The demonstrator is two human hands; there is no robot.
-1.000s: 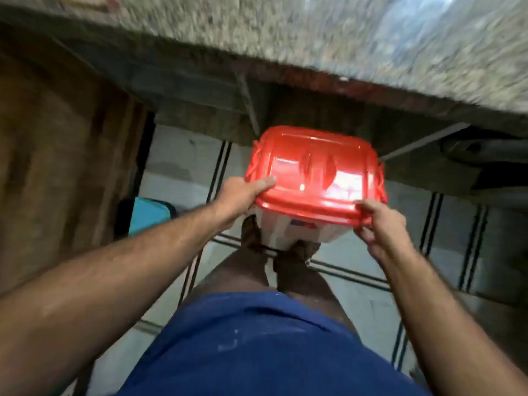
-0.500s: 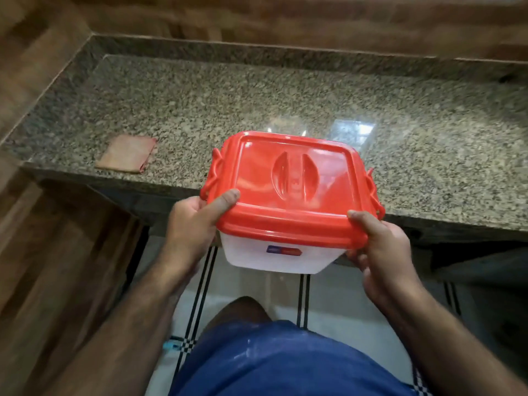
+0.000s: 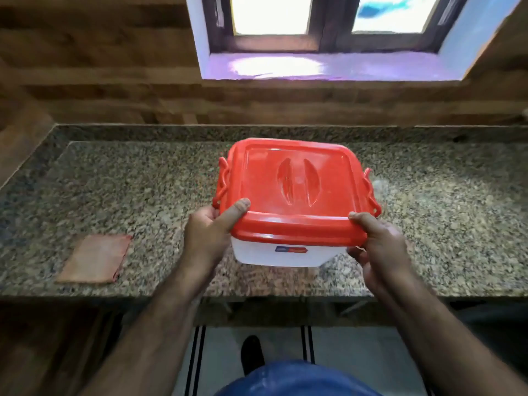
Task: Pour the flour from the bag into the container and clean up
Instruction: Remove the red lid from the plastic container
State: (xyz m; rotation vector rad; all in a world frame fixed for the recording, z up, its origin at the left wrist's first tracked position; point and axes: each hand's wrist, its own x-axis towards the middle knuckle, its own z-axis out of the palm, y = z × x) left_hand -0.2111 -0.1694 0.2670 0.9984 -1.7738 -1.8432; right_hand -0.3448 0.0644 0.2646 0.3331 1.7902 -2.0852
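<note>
A white plastic container (image 3: 274,254) with a red lid (image 3: 294,192) and red side latches is over the granite counter (image 3: 143,190), near its front edge. My left hand (image 3: 208,232) grips its near left corner, thumb on the lid's rim. My right hand (image 3: 380,247) grips the near right corner, thumb on the rim too. The lid is on. Whether the container touches the counter is unclear. No flour bag is in view.
A folded pinkish cloth (image 3: 94,258) lies on the counter at the front left. Wood-panelled walls enclose the counter at the back and left. A window (image 3: 328,30) with a purple sill is above the back wall. Tiled floor shows below the counter edge.
Both hands have lifted the container from below the counter, up past its edge and forward over the granite surface. The view has tilted up, so the window has come into view.
</note>
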